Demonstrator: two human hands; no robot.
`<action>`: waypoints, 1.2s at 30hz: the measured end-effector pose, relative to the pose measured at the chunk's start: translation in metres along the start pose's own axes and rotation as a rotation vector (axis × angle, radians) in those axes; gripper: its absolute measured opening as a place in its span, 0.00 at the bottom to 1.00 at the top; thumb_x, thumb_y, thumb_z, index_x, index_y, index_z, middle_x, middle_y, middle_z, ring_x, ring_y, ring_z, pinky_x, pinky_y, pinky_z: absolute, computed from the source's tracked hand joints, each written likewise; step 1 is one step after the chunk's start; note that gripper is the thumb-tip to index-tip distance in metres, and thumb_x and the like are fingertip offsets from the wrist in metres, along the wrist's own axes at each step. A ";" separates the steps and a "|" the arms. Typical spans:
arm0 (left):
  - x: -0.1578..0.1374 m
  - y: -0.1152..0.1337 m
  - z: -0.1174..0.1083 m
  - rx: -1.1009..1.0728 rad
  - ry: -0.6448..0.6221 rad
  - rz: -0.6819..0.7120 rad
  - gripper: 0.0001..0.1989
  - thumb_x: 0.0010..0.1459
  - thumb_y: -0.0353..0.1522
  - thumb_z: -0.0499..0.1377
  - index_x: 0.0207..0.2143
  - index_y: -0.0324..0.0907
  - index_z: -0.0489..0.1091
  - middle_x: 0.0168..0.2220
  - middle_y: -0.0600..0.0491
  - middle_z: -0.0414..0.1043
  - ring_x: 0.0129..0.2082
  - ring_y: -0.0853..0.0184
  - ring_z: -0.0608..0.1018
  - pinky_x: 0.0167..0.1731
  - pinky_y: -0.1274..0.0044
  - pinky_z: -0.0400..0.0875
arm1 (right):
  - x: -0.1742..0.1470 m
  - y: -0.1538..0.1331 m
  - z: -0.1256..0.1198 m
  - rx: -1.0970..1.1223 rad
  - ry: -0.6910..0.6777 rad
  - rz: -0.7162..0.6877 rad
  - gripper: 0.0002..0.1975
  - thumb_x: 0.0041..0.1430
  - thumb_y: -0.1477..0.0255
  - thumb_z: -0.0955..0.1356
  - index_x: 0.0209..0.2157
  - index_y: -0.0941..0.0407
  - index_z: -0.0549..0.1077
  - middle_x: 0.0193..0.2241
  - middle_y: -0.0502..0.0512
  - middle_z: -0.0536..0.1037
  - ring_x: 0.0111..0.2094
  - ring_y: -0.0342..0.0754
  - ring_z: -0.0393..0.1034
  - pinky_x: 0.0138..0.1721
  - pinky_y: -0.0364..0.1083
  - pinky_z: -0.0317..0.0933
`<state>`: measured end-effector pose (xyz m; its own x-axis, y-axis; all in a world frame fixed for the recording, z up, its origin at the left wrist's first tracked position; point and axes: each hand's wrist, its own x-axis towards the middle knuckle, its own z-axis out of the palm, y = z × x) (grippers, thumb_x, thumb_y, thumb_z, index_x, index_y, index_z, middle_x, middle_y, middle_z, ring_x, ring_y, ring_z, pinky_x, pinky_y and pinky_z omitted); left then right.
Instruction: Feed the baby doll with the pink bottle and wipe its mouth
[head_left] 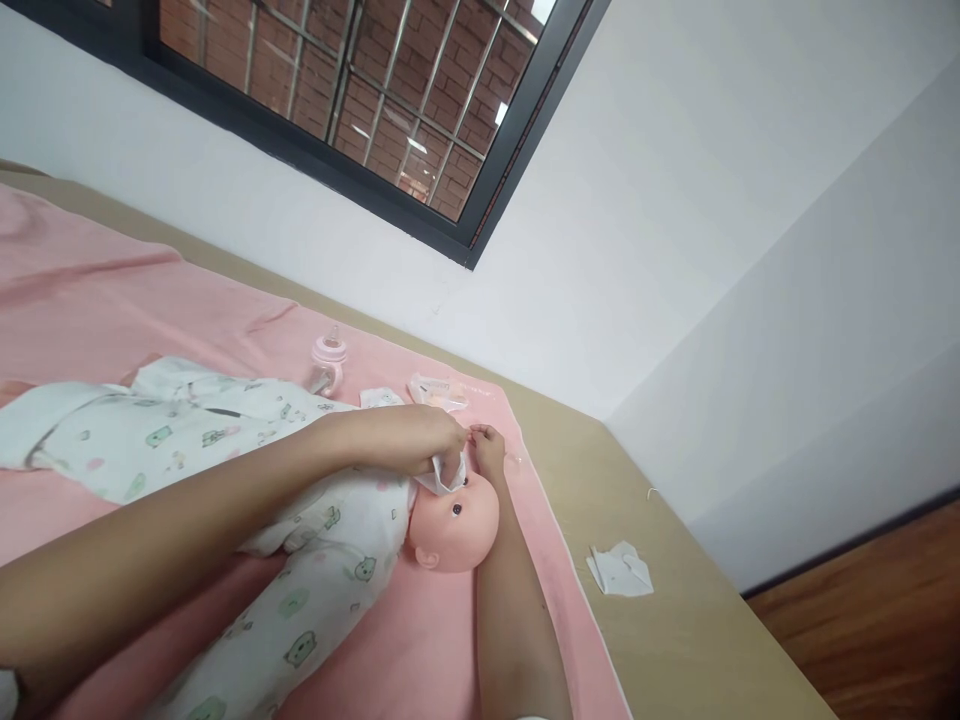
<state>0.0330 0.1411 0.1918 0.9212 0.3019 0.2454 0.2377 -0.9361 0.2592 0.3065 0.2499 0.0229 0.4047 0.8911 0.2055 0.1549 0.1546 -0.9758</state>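
Note:
A baby doll (465, 535) lies on its back in white clothes (300, 530) printed with green bears, its bald head toward the right. My left hand (420, 440) reaches across the doll's chest, fingers closed on a white tissue (450, 478) held against the lower face. The tissue and hand cover the doll's mouth and nose. My right forearm lies along the crown of the head. Just beyond the head, my right hand (489, 448) has its fingers curled with the tips together near my left fingers; whatever they may hold is too small to make out.
A pink-topped baby bottle (330, 360) stands beyond the doll. Near it lie a clear plastic packet (439, 392) and a white folded piece (381, 398). A pink blanket (420, 640) covers the tan bed surface (675, 640), where a crumpled white tissue (621, 570) lies. A wall and barred window (405, 110) stand behind.

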 end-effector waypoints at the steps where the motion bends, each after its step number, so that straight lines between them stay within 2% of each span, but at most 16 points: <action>1: 0.000 0.000 0.000 -0.014 -0.012 -0.008 0.21 0.43 0.14 0.54 0.26 0.45 0.79 0.28 0.54 0.69 0.29 0.68 0.70 0.24 0.79 0.56 | -0.001 -0.002 0.000 0.006 0.000 0.003 0.07 0.39 0.70 0.66 0.26 0.56 0.72 0.23 0.50 0.77 0.29 0.46 0.72 0.39 0.46 0.68; 4: -0.003 -0.001 -0.005 -0.032 -0.014 -0.015 0.20 0.45 0.16 0.55 0.27 0.46 0.80 0.33 0.54 0.73 0.33 0.66 0.73 0.28 0.79 0.62 | -0.005 -0.008 0.001 0.026 -0.005 0.014 0.07 0.39 0.70 0.66 0.25 0.56 0.72 0.23 0.50 0.77 0.30 0.46 0.72 0.41 0.47 0.68; 6: -0.006 -0.002 -0.009 -0.025 0.027 -0.019 0.20 0.44 0.15 0.54 0.27 0.46 0.79 0.41 0.53 0.75 0.41 0.65 0.75 0.35 0.79 0.66 | -0.008 -0.014 0.001 0.039 -0.017 0.027 0.07 0.39 0.70 0.67 0.25 0.56 0.72 0.24 0.50 0.77 0.30 0.46 0.72 0.41 0.47 0.68; 9: -0.012 -0.003 -0.015 0.026 0.139 -0.033 0.21 0.42 0.15 0.52 0.26 0.45 0.79 0.55 0.55 0.72 0.56 0.60 0.71 0.49 0.75 0.68 | -0.011 -0.032 0.000 0.059 -0.066 0.038 0.08 0.40 0.70 0.68 0.27 0.56 0.73 0.27 0.51 0.77 0.31 0.46 0.72 0.42 0.48 0.68; 12: -0.016 -0.007 -0.020 0.097 0.247 -0.057 0.20 0.43 0.16 0.51 0.25 0.44 0.78 0.61 0.56 0.67 0.61 0.57 0.66 0.56 0.69 0.65 | -0.015 -0.067 0.001 0.078 -0.141 0.008 0.11 0.43 0.67 0.71 0.31 0.56 0.75 0.35 0.53 0.79 0.37 0.46 0.74 0.46 0.47 0.68; 14: -0.018 -0.012 -0.023 0.136 0.307 -0.085 0.19 0.44 0.17 0.51 0.26 0.44 0.78 0.61 0.54 0.67 0.62 0.57 0.65 0.58 0.67 0.64 | -0.022 -0.099 0.004 0.086 -0.225 -0.034 0.14 0.44 0.65 0.73 0.35 0.55 0.76 0.40 0.53 0.79 0.40 0.46 0.74 0.50 0.48 0.67; 18: -0.019 -0.025 -0.027 0.191 0.395 -0.142 0.19 0.48 0.19 0.50 0.28 0.44 0.79 0.60 0.52 0.68 0.60 0.55 0.67 0.58 0.63 0.64 | -0.054 -0.163 0.015 0.001 -0.538 -0.221 0.17 0.50 0.63 0.74 0.42 0.52 0.76 0.47 0.55 0.78 0.48 0.48 0.72 0.54 0.50 0.65; 20: -0.019 -0.032 -0.027 0.207 0.425 -0.162 0.19 0.50 0.21 0.50 0.29 0.45 0.79 0.60 0.53 0.68 0.60 0.55 0.68 0.58 0.62 0.64 | -0.074 -0.187 0.021 -0.044 -0.677 -0.300 0.18 0.53 0.61 0.73 0.45 0.50 0.75 0.51 0.54 0.76 0.52 0.49 0.70 0.55 0.50 0.64; 22: -0.020 -0.038 -0.025 0.215 0.448 -0.202 0.20 0.50 0.22 0.50 0.31 0.46 0.80 0.60 0.54 0.68 0.60 0.55 0.67 0.59 0.61 0.63 | -0.091 -0.202 0.026 -0.138 -0.756 -0.378 0.18 0.54 0.61 0.73 0.46 0.49 0.75 0.53 0.53 0.75 0.56 0.49 0.68 0.58 0.50 0.61; 25: -0.023 -0.045 -0.024 0.213 0.455 -0.283 0.21 0.49 0.23 0.49 0.34 0.47 0.80 0.61 0.55 0.67 0.62 0.56 0.66 0.60 0.61 0.61 | -0.106 -0.210 0.033 -0.321 -0.717 -0.480 0.16 0.54 0.61 0.74 0.43 0.50 0.76 0.49 0.53 0.77 0.53 0.49 0.69 0.57 0.50 0.60; 28: -0.027 -0.053 -0.026 0.178 0.460 -0.327 0.18 0.54 0.27 0.49 0.32 0.46 0.79 0.61 0.54 0.67 0.61 0.56 0.67 0.60 0.62 0.61 | -0.108 -0.209 0.034 -0.374 -0.625 -0.487 0.08 0.57 0.63 0.71 0.35 0.53 0.77 0.39 0.52 0.79 0.45 0.49 0.72 0.50 0.48 0.63; 30: -0.032 -0.059 -0.030 0.138 0.492 -0.353 0.18 0.59 0.32 0.48 0.35 0.46 0.79 0.62 0.52 0.67 0.61 0.55 0.67 0.60 0.64 0.61 | -0.103 -0.206 0.032 -0.326 -0.585 -0.439 0.09 0.59 0.63 0.69 0.31 0.54 0.76 0.33 0.51 0.79 0.40 0.48 0.73 0.47 0.48 0.64; 32: -0.039 -0.067 -0.037 0.099 0.540 -0.401 0.19 0.62 0.37 0.49 0.44 0.47 0.78 0.62 0.51 0.67 0.61 0.55 0.68 0.60 0.64 0.61 | -0.096 -0.201 0.028 -0.264 -0.549 -0.374 0.09 0.58 0.63 0.69 0.30 0.54 0.76 0.32 0.50 0.79 0.37 0.47 0.72 0.45 0.47 0.65; 34: -0.050 -0.078 -0.045 0.065 0.604 -0.470 0.20 0.62 0.40 0.50 0.51 0.47 0.75 0.61 0.49 0.67 0.60 0.56 0.68 0.60 0.64 0.60 | -0.088 -0.197 0.022 -0.216 -0.499 -0.303 0.09 0.55 0.64 0.70 0.32 0.55 0.76 0.30 0.50 0.78 0.34 0.46 0.72 0.40 0.45 0.65; 36: -0.063 -0.090 -0.050 0.038 0.671 -0.537 0.20 0.62 0.40 0.52 0.52 0.45 0.73 0.60 0.47 0.68 0.60 0.55 0.69 0.60 0.65 0.60 | -0.081 -0.192 0.015 -0.182 -0.451 -0.231 0.12 0.53 0.65 0.71 0.39 0.54 0.75 0.27 0.49 0.76 0.30 0.45 0.69 0.34 0.43 0.63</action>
<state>-0.0614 0.2153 0.2002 0.3066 0.7372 0.6022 0.6107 -0.6376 0.4696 0.2305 0.1547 0.1926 -0.0790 0.9436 0.3216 0.3637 0.3277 -0.8720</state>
